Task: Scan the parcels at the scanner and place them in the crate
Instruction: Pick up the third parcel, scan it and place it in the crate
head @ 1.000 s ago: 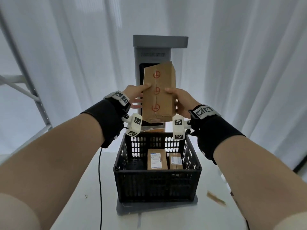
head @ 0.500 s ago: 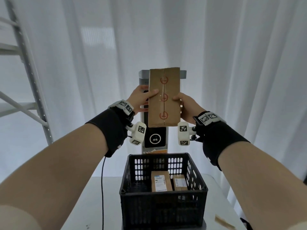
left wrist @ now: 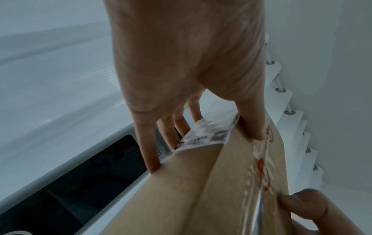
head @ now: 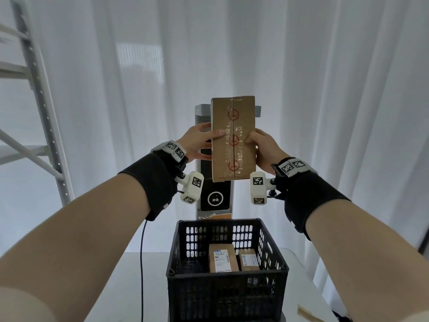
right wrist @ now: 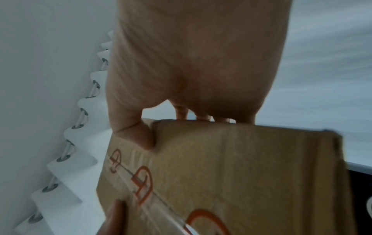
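With the left hand and right hand clamped on the brown taped cardboard parcel at frame centre, its label should squarely face the grey upright scanner.

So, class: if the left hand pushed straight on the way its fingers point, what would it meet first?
Probably the scanner: the left hand grips the parcel with fingers behind it, pointing toward the scanner's dark screen. Depth is unclear.

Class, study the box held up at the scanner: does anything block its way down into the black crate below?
Nothing visible does. The box, held by the left hand and right hand, hangs above the open-topped crate. Two parcels lie at its back right; the left part looks free.
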`<state>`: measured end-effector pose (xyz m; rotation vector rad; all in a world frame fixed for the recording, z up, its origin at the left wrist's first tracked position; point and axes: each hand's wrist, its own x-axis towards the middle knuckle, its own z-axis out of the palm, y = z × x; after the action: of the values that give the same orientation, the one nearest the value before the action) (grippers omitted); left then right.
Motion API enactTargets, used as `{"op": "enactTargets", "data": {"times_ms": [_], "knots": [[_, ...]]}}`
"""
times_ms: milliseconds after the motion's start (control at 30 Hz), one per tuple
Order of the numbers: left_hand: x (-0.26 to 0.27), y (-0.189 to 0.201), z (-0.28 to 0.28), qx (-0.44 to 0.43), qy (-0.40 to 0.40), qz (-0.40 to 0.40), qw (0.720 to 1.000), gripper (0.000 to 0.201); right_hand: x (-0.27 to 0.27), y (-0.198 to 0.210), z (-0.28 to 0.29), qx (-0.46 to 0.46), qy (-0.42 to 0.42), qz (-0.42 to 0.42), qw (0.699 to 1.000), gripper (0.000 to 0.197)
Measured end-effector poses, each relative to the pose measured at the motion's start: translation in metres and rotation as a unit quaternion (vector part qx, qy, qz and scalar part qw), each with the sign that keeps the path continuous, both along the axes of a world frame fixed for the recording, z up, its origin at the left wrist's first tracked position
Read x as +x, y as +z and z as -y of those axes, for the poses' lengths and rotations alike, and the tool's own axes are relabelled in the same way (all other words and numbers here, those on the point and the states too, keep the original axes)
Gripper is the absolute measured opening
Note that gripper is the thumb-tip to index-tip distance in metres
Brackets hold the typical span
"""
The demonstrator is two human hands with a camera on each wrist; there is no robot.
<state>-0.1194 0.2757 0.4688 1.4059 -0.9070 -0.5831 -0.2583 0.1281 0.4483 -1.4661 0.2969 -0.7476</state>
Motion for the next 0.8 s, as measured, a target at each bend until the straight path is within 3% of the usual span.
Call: {"op": "enactTargets", "data": {"times_ms": [200, 367, 433, 633, 800], "knots": [[0.004, 0.000, -0.003, -0.004, 0.009, -0.004, 1.000, 0.068, 0.003, 0.002, -0.007, -0.010, -0.015, -0.001, 1.000, 0.041], [0.006, -0.003, -0.005, 0.002, 0.007, -0.005, 1.000, 0.047, 0.006, 0.001, -0.008, -0.011, -0.027, -0.016, 0.999, 0.050], [0.007, -0.004, -0.005, -0.001, 0.016, -0.009, 1.000, 0.053, 0.007, 0.001, -0.008, -0.009, -0.039, -0.021, 0.999, 0.051], [0.012, -0.014, 0.002, -0.015, 0.113, 0.021, 0.993, 0.084, 0.021, -0.002, -0.013, -0.140, -0.202, -0.060, 0.968, 0.053], [0.014, -0.015, 0.005, -0.014, 0.098, 0.011, 0.995, 0.078, 0.027, 0.000, -0.017, -0.172, -0.255, -0.063, 0.949, 0.047]]}}
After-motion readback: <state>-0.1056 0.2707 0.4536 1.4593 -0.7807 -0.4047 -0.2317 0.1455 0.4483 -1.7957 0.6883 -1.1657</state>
